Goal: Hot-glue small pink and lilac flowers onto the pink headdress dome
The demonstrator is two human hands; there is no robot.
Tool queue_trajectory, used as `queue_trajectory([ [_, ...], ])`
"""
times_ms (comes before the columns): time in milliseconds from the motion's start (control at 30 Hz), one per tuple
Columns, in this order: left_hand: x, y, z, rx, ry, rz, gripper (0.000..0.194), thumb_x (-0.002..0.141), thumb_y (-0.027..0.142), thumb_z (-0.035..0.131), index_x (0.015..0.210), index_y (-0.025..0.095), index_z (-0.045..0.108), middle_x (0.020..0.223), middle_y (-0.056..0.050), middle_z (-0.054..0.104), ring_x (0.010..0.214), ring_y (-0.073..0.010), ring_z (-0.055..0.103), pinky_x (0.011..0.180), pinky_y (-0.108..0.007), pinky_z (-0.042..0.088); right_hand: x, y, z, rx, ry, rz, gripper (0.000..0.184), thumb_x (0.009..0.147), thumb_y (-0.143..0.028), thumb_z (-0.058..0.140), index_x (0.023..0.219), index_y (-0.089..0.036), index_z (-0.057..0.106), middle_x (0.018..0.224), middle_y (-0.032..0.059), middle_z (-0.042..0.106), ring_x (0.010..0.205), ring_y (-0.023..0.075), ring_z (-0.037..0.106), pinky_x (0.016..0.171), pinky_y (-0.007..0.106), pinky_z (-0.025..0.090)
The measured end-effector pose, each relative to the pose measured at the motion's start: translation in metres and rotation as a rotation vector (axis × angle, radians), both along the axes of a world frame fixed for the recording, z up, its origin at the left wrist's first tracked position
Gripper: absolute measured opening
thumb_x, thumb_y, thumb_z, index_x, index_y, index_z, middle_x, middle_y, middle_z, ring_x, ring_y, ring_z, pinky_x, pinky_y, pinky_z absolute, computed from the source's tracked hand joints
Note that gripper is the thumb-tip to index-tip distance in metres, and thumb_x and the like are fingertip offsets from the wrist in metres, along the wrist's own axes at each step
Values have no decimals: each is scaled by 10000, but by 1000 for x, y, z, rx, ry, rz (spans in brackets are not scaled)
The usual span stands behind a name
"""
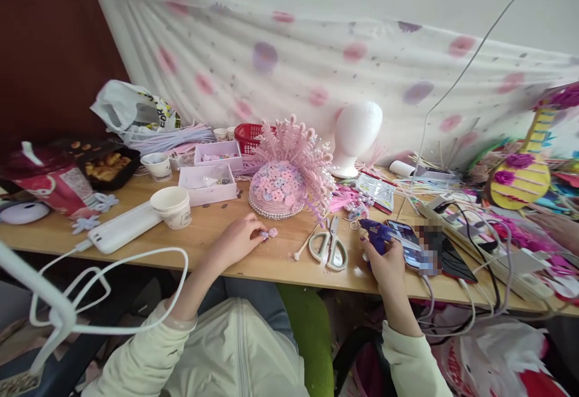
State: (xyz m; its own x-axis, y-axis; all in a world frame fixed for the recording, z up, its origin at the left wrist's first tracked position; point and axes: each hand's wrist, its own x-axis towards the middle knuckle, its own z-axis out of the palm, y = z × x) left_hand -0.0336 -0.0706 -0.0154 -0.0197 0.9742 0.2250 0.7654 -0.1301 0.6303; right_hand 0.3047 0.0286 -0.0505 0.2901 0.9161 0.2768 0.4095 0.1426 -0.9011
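Near the front of the table, my left hand (pixel 239 241) is closed, thumb and fingers pinched at a small lilac and pink fuzzy flower (pixel 272 232). My right hand (pixel 387 267) wraps round a dark blue glue gun (pixel 376 231). Between the hands lie cream-handled scissors (pixel 329 245) and a thin stick (pixel 305 245) with a white tip. Behind them sits a pink headdress (pixel 278 189), its dome covered in small pink and lilac flowers, with beads along the rim and tall looped pink plumes.
A white foam head (pixel 358 134) stands behind the headdress. Paper cups (pixel 170 207), pale boxes (pixel 207 184) and a white power bank (pixel 124 228) are at left. A phone (pixel 407 243) and a power strip (pixel 491 255) with cables lie right. Another person's hand (pixel 554 228) shows at far right.
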Motion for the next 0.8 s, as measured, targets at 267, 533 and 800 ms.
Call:
queue_trajectory([
  [267,-7,-4,-3,48,-120,37,66,816,217,654,852,215,709,854,-19,748,755,-179,693,708,-294,550,-9,-9,9,-1,-152,4,468,786,-483,600,1106,-149,671,1015,129,722,938,306,641,871,419,467],
  [533,-25,-27,-18,178,-103,-9,183,870,279,610,912,250,787,1053,-52,787,963,-222,732,935,-376,555,-9,-11,10,-6,-157,8,524,763,-528,595,1104,-136,666,1021,139,710,928,307,622,871,421,449],
  [800,-35,-39,-4,138,-123,153,223,864,363,566,819,230,739,909,-53,787,858,-223,725,790,-326,554,-12,-15,16,-41,-154,-18,504,735,-548,624,1040,-149,665,924,97,686,830,272,596,795,392,453],
])
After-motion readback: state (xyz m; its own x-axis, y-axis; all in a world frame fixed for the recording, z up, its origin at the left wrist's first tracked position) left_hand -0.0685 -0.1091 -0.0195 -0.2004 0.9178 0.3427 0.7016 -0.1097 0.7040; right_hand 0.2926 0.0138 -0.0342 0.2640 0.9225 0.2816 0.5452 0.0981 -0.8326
